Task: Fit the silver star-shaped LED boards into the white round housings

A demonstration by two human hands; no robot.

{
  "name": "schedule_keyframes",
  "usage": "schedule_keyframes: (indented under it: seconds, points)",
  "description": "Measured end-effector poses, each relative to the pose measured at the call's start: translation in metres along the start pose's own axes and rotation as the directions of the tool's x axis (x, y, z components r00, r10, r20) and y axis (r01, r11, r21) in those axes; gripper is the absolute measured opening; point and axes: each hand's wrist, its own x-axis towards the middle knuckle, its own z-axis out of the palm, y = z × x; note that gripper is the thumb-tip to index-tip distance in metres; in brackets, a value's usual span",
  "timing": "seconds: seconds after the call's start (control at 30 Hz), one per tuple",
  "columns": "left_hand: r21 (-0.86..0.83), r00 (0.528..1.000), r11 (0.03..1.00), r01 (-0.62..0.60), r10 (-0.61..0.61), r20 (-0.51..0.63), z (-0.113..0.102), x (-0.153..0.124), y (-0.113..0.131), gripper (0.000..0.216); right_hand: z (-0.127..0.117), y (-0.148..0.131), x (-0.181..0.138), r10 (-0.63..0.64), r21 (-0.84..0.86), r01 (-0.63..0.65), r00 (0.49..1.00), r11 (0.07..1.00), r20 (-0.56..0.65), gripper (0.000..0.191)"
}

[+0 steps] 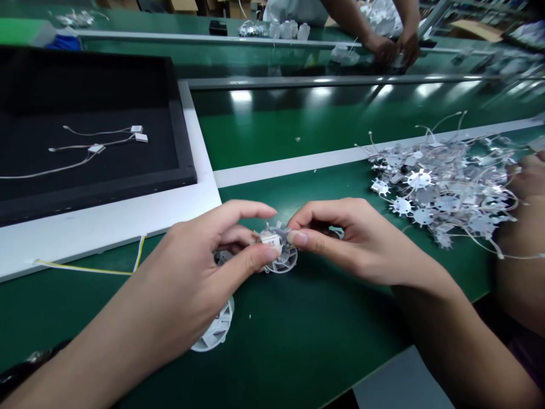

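Over the green table, my left hand point(213, 250) pinches a small white block point(271, 242) between thumb and fingers, its forefinger raised. The block sits against a silver spiked plate point(279, 232), whose right edge is held by the thumb and forefinger of my right hand point(340, 236). Just below them is a round white plastic frame point(286, 262); whether the plate touches it I cannot tell. A second ribbed white plastic frame point(218, 329) lies under my left wrist. Another round part is mostly hidden behind my left fingers.
To the right lies a heap of silver spiked plates with wires point(443, 187), beside another person's arm point(519, 244). A black tray point(97, 187) at left holds several wired white blocks. A yellow-and-white wire point(89, 268) lies before it. Across the bench, a co-worker's hands point(395, 50) handle something.
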Motion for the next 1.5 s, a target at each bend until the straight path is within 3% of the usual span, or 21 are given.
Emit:
schedule_keyframes:
  seconds: [0.13, 0.3, 0.37, 0.43, 0.5, 0.53, 0.6, 0.67, 0.73, 0.97, 1.07, 1.2, 1.37, 1.5]
  points:
    - [0.187, 0.992, 0.975, -0.124, 0.124, 0.011, 0.01, -0.007, -0.009, 0.032, 0.0, 0.002, 0.001, 0.11, -0.016, -0.11, 0.994, 0.994, 0.015, 0.027]
    - [0.348, 0.975, 0.912, -0.217, 0.217, 0.039, 0.018, -0.008, -0.015, 0.029, -0.005, 0.004, 0.001, 0.114, -0.076, -0.11, 0.992, 0.991, 0.051, 0.029]
    - [0.397, 0.973, 0.89, -0.224, 0.229, 0.035, 0.014, -0.005, -0.014, 0.025, -0.012, 0.004, -0.002, 0.078, -0.131, -0.076, 0.997, 0.988, 0.015, 0.026]
    - [0.445, 0.976, 0.873, -0.198, 0.216, 0.011, 0.008, -0.002, -0.012, 0.027, -0.02, 0.001, -0.008, 0.002, -0.259, -0.031, 0.994, 0.965, -0.111, 0.022]
    - [0.472, 0.983, 0.87, -0.143, 0.181, -0.036, 0.001, -0.001, -0.011, 0.029, -0.026, -0.004, -0.016, -0.116, -0.431, 0.007, 0.967, 0.903, -0.228, 0.018]
    - [0.472, 0.983, 0.874, -0.117, 0.168, -0.068, -0.001, -0.001, -0.01, 0.03, -0.027, -0.006, -0.021, -0.178, -0.51, 0.04, 0.958, 0.86, -0.225, 0.017]
    - [0.452, 0.98, 0.889, -0.076, 0.149, -0.128, -0.003, -0.003, -0.009, 0.031, -0.025, -0.009, -0.027, -0.253, -0.634, 0.152, 0.965, 0.758, -0.071, 0.015]
    - [0.423, 0.979, 0.905, -0.055, 0.133, -0.157, -0.002, -0.005, -0.007, 0.033, -0.018, -0.008, -0.029, -0.248, -0.711, 0.267, 0.959, 0.651, 0.134, 0.013]
    - [0.393, 0.981, 0.918, -0.055, 0.123, -0.151, 0.001, -0.008, -0.006, 0.034, -0.009, -0.005, -0.027, -0.218, -0.766, 0.324, 0.946, 0.556, 0.241, 0.014]
    - [0.301, 0.992, 0.946, -0.117, 0.098, 0.074, 0.01, -0.011, -0.005, 0.026, 0.003, 0.001, -0.018, -0.272, -0.846, 0.384, 0.916, 0.371, 0.296, 0.026]
    - [0.272, 0.99, 0.956, -0.11, 0.081, 0.117, 0.01, -0.013, -0.008, 0.027, 0.002, 0.0, -0.018, -0.266, -0.865, 0.382, 0.915, 0.325, 0.303, 0.029]
    - [0.29, 0.993, 0.953, -0.088, 0.06, 0.102, 0.009, -0.014, -0.012, 0.029, 0.001, 0.004, -0.018, -0.241, -0.852, 0.352, 0.931, 0.388, 0.274, 0.023]
    - [0.292, 0.995, 0.953, -0.078, 0.057, 0.081, 0.008, -0.012, -0.013, 0.029, 0.003, 0.009, -0.018, -0.101, -0.82, 0.248, 0.968, 0.516, 0.23, 0.015]
    - [0.28, 0.988, 0.953, -0.117, 0.082, 0.134, 0.005, -0.01, -0.019, 0.034, 0.0, 0.011, -0.012, 0.088, -0.667, 0.057, 0.979, 0.743, 0.182, 0.012]
